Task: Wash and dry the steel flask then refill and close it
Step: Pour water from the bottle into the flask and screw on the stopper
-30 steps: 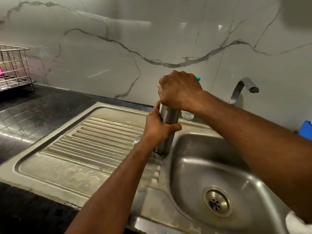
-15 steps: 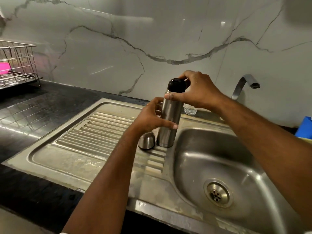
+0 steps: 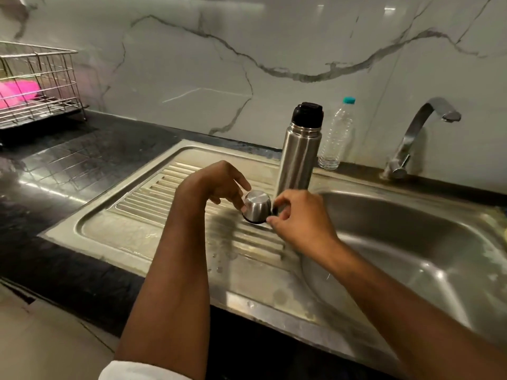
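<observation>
Standing upright on the drainboard [image 3: 142, 215], black stopper on: steel flask [image 3: 299, 157]. Its steel cup [image 3: 256, 205] sits inverted just near-left of it. Left hand [image 3: 216, 183] fingertips pinch the cup's left side; right hand [image 3: 299, 220] fingers curl at its right rim, contact probable but unclear.

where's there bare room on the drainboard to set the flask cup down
Free: the ribbed drainboard left of the left hand, up to the dark counter; also its flat front strip. Crowded: around the steel cup, where both hands meet, the right hand beside it, with the flask and plastic bottle just behind.
</observation>
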